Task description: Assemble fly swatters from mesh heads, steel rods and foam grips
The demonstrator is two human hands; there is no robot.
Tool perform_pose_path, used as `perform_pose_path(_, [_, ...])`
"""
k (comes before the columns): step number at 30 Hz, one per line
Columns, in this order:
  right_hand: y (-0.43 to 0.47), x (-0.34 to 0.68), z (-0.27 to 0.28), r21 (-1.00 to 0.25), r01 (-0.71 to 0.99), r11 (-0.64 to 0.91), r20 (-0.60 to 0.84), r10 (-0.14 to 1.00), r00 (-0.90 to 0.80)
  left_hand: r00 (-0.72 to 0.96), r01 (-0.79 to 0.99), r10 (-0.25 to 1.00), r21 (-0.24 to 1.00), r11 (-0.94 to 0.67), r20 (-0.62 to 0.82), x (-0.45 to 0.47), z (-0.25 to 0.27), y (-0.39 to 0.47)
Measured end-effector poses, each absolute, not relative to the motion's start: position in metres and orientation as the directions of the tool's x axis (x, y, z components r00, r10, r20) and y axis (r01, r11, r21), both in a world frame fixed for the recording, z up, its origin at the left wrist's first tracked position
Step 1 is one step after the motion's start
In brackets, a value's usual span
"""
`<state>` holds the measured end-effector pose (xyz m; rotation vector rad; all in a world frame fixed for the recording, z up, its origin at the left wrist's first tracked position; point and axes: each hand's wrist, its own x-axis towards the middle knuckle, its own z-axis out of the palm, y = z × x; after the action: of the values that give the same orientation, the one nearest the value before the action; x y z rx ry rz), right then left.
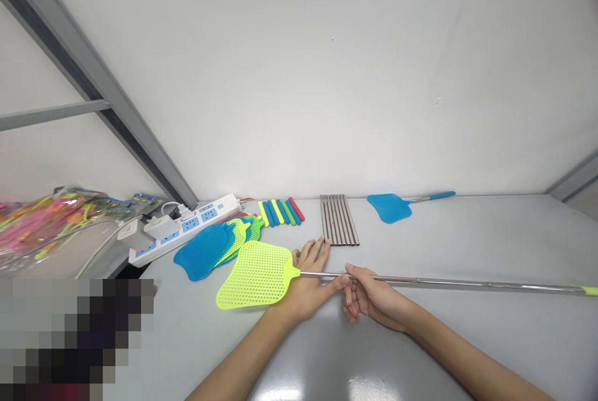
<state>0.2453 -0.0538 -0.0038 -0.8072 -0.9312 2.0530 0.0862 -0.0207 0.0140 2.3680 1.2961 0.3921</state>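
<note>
A yellow-green fly swatter point(256, 276) with a perforated head and a long, extended metal telescopic rod lies crosswise in front of me. Its rod runs to the right, where a yellow-green end touches the picture's edge. My right hand point(369, 295) grips the rod between thumb and fingers, the other fingers loosely curled. Under the rod, just right of the swatter head, my left hand point(303, 286) has its fingers spread toward the table; its thumb points at the rod near my right hand. The swatter head covers part of the left wrist.
Blue, yellow and green swatter heads point(200, 251) are piled at left beside a white power strip point(175, 233). Several coloured handles point(281, 212) and metal rods point(340, 220) lie near the wall. A blue fly swatter point(390, 208) rests farther right. Bagged items point(51, 220) sit far left.
</note>
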Motion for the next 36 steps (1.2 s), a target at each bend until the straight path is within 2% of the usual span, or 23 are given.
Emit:
perform_pose_path(11, [-0.0532,0.2446,-0.0029,-0.799,-0.377,-0.467,-0.232,0.82,-0.524,0.528,0.747,0.848,0.452,-0.488,0.043,0.0863,0.0151,-0.0188])
perform_pose_path(29, [-0.0543,0.2443,-0.0045,-0.81,-0.38,-0.447,-0.218,0.831,-0.511,0.532,0.7,0.839,0.5,-0.509,0.11,0.0839,0.0123,-0.0191])
perform_pose_path(32, [-0.0537,0.2449,-0.005,-0.817,-0.381,-0.433,-0.218,0.843,-0.492,0.534,0.668,0.838,0.551,-0.501,0.114,0.0815,0.0141,-0.0204])
perform_pose_path(36, [-0.0513,0.2485,-0.0012,-0.836,-0.384,-0.392,-0.215,0.878,-0.428,0.493,0.544,0.859,0.72,-0.43,0.14,0.077,0.0157,-0.0234])
